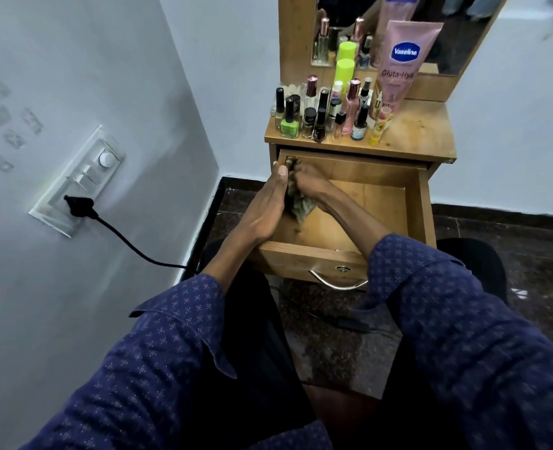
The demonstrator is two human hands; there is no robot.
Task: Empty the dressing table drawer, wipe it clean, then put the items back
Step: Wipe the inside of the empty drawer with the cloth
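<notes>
"Vaseline", "Gluta-Hy" on pink tube (405, 60)

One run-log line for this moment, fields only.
phase: wiping | open wooden drawer: items out | right hand: presses crumpled grey cloth into far-left corner | left hand: on left wall | bottles: on tabletop
</notes>
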